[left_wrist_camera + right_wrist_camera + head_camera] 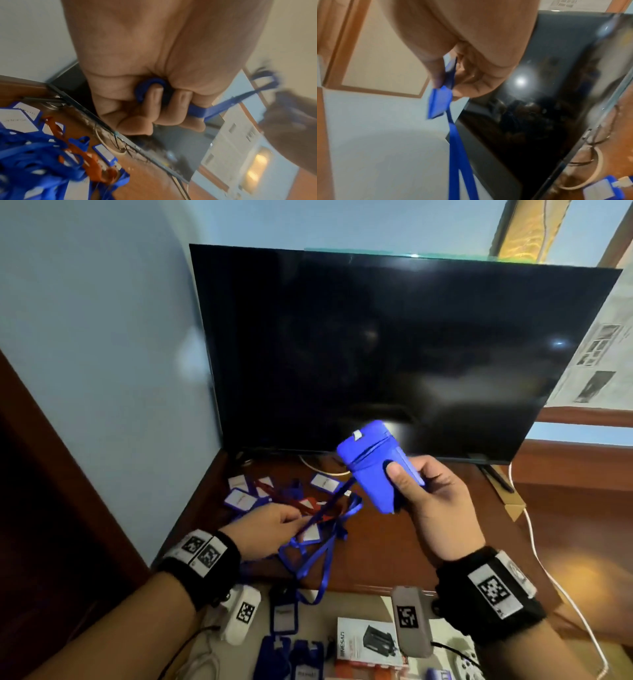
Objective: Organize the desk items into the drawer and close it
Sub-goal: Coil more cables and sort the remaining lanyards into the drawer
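Nearest, below the desk's front edge, the open drawer [346, 601] holds blue badge holders [282, 614], a white product box [366, 642] and other small things too blurred to name. Above the desk [394, 542], the left hand [263, 530] hangs over the front left part of the top, its fingers [181, 100] curled tight round a blue lanyard [329, 503], which loops over one finger and runs taut up to the right. The right hand [431, 494] is raised above the middle of the desk, thumb on the near face and fingers behind, pinching a blue badge [375, 463] that the lanyard is wound around; the badge is clear of the desk, held tilted in front of the screen. Under and beyond the left hand, a tangled pile of lanyards [322, 546], blue with one red strap, lies on the left half of the desk, some loops hanging over the front edge into the drawer. More badges [239, 499] with white cards lie towards the back left corner. At the back edge stands a dark monitor [394, 350], with a white cable [534, 546] trailing along the right side of the desk.
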A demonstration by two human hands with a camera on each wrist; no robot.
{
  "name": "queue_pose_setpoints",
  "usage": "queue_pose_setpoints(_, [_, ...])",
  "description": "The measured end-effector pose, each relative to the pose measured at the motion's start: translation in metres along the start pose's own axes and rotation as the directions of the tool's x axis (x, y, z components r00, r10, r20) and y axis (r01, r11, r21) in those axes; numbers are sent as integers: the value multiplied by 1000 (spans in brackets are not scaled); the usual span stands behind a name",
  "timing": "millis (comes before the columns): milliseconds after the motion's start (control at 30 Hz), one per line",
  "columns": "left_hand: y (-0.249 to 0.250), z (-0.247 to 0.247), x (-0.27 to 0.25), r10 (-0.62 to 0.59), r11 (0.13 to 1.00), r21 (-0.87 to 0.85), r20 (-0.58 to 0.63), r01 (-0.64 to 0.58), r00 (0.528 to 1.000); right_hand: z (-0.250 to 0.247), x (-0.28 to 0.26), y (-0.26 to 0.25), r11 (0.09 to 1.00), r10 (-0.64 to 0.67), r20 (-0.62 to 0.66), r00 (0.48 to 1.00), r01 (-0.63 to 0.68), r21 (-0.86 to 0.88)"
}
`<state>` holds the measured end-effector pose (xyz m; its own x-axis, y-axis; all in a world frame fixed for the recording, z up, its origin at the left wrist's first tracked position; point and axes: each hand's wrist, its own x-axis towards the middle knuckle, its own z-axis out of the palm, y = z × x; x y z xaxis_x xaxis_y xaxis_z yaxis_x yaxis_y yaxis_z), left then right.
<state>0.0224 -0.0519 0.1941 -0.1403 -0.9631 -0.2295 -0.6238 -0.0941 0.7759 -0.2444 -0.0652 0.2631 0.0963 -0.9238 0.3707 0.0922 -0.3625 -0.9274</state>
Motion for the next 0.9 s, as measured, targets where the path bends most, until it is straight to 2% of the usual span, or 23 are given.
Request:
queue_pose_setpoints(67, [1, 19, -22, 18, 997, 75, 34, -20, 999, -3, 0, 21, 988, -10, -120, 993, -9, -152])
queue_pose_setpoints(133, [14, 29, -44, 82, 985, 145, 53, -89, 995, -5, -4, 46, 917, -54, -135, 989, -4, -398])
queue_pose_setpoints(200, [30, 27, -61, 162, 971, 172, 34, -165, 986, -3, -15, 70, 789, -71, -29, 997, 39, -613])
queue_pose_setpoints(267, [51, 16, -69, 243, 955, 184, -32, -233, 969, 2, -30, 91, 662, -32, 183, 983, 158, -733])
queue_pose_setpoints(300, [63, 8, -71, 286, 943, 203, -79, -265, 955, 5, -39, 98, 640, 24, 291, 956, 209, -739])
queue_pose_setpoints(367, [74, -6, -62, 339, 919, 273, -180, -285, 923, 13, -59, 105, 738, 174, 451, 875, 187, -648])
queue_pose_setpoints(433, [61, -17, -40, 309, 924, 308, -254, -227, 916, 23, -74, 102, 873, 306, 519, 798, -18, -487])
queue_pose_setpoints(467, [43, -20, -26, 254, 936, 310, -275, -165, 927, 28, -77, 97, 912, 331, 513, 792, -129, -390])
queue_pose_setpoints(500, [28, -20, -18, 184, 947, 305, -273, -97, 944, 32, -77, 91, 935, 327, 477, 816, -206, -289])
queue_pose_setpoints(600, [-18, 0, -13, 31, 981, 194, -96, -12, 995, 35, -63, 78, 958, 286, 284, 915, -284, -50])
queue_pose_setpoints(667, [-31, 26, -26, -6, 999, 44, -12, 6, 1000, 34, -56, 81, 935, 352, 142, 925, -353, -14])
queue_pose_setpoints(733, [-35, 47, -35, 30, 1000, 5, -78, -30, 997, 34, -55, 93, 916, 393, 23, 919, -389, -99])
queue_pose_setpoints(800, [-37, 63, -39, 50, 999, 1, -221, -52, 974, 35, -60, 111, 880, 366, -60, 929, -367, -301])
queue_pose_setpoints(900, [-34, 74, -37, 31, 990, -119, -342, -76, 939, 40, -73, 128, 827, 340, 1, 941, -298, -477])
